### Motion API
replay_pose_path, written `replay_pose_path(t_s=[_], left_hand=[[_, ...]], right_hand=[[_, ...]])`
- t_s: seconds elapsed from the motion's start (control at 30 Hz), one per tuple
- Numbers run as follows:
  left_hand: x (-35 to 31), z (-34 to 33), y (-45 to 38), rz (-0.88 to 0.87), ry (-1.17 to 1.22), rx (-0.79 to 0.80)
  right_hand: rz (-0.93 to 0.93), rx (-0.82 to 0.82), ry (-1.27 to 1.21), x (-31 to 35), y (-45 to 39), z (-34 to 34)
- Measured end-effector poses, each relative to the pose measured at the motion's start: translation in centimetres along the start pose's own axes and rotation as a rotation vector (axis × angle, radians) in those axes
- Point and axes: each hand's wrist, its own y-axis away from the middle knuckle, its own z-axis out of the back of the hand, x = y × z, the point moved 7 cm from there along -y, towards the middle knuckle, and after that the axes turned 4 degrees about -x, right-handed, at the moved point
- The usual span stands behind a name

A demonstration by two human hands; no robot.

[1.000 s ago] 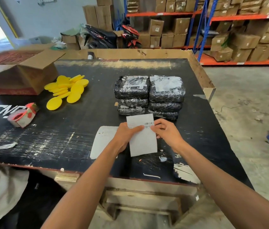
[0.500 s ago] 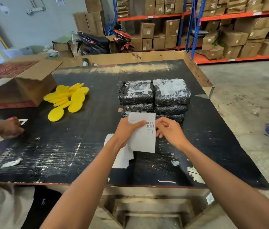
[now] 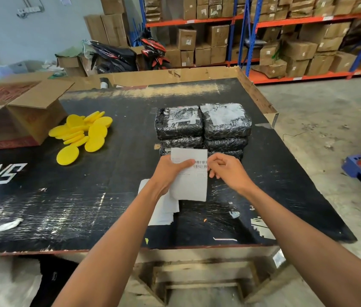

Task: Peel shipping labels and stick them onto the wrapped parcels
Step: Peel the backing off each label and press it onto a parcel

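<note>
Two stacks of black-wrapped parcels [image 3: 202, 127] stand side by side in the middle of the black table [image 3: 86, 196]; both top parcels carry white labels. Just in front of them I hold a white shipping label [image 3: 191, 185] with a barcode above the table. My left hand [image 3: 168, 173] grips its left side, thumb across the face. My right hand [image 3: 228, 171] pinches its right edge near the barcode. More white label sheets [image 3: 164, 211] lie on the table under my left forearm.
A heap of yellow discs [image 3: 84, 134] lies at the left, beside an open cardboard box [image 3: 20, 116]. A scrap of white paper [image 3: 6, 226] sits near the front left edge. Cardboard walls rim the table's far and right sides. Shelving with cartons stands behind.
The label and both hands stay in the same hold in front of the parcels. Another person's hand, seen at the left half a second ago, is gone from view.
</note>
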Motion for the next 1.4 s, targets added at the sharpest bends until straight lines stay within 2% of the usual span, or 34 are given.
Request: replay_pose_path(t_s=[0.17,0.3,0.6,0.73,0.83,0.9,0.97,1.03,1.13,1.4], left_hand=[[0.4,-0.8,0.3,0.120,0.127,0.093],[0.7,-1.6,0.4,0.188,0.161,0.182],[0.5,-2.5,0.3,0.221,0.136,0.223],[0.0,-2.6,0.1,0.191,0.079,0.168],[-0.5,-2.6,-0.2,0.128,-0.095,0.052],[-1.5,-2.4,-0.6,-0.017,-0.334,-0.064],[-3.0,-2.7,-0.6,-0.220,-0.451,-0.128],[-4.1,-3.9,-0.3,-0.288,-0.418,-0.030],[-4.1,-5.4,0.2,-0.210,-0.287,0.108],[-3.9,-5.5,0.3,-0.132,-0.164,0.102]], right_hand=[[-0.062,0.120,-0.285,0.0,-0.1,-0.4],[-0.111,0.213,-0.417,0.4,0.1,-0.5],[-0.141,0.200,-0.515,0.7,0.0,-0.2],[-0.140,0.171,-0.494,0.3,-0.1,0.0],[-0.132,0.103,-0.433,-0.2,-0.3,0.6],[-0.123,0.052,-0.383,-0.4,-0.5,1.2],[-0.105,0.023,-0.326,-0.4,-0.6,1.5],[-0.070,0.010,-0.267,-0.2,-0.8,1.6],[-0.015,0.007,-0.174,0.5,-0.9,1.6],[0.019,-0.008,-0.078,1.2,-0.7,1.7]])
